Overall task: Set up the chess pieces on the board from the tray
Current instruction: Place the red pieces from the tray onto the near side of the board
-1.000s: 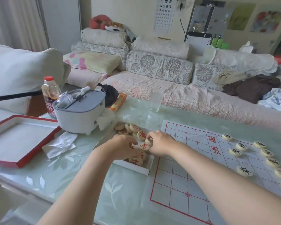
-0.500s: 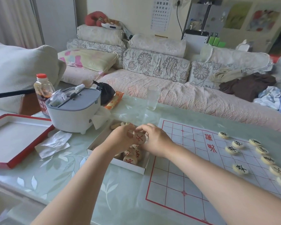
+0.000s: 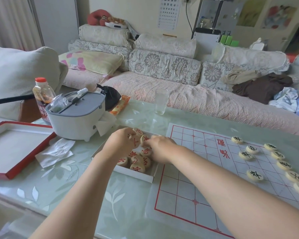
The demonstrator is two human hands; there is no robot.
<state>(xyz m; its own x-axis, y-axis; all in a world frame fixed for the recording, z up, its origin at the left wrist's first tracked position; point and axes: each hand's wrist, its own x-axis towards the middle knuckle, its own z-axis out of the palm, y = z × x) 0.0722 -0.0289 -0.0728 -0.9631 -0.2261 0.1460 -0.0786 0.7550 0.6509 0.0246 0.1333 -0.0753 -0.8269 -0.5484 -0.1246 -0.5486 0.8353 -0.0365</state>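
A white tray sits left of the paper chess board and holds several round wooden pieces with red characters. Both hands are over the tray. My left hand cradles a few red-marked pieces in its curled fingers. With its fingertips my right hand pinches one red-marked piece, right beside the left hand. Several black-marked pieces stand on the board's far right side.
A grey-lidded white container with tissue stands behind the tray, a sauce bottle behind it. A red-rimmed box lid lies at left, crumpled tissue beside it. A glass stands near the sofa-side edge.
Both hands lifted slightly within the tray. The left hand has gathered pieces into its fingers, and the right hand has pinched one piece beside it. The camera shifted a little.
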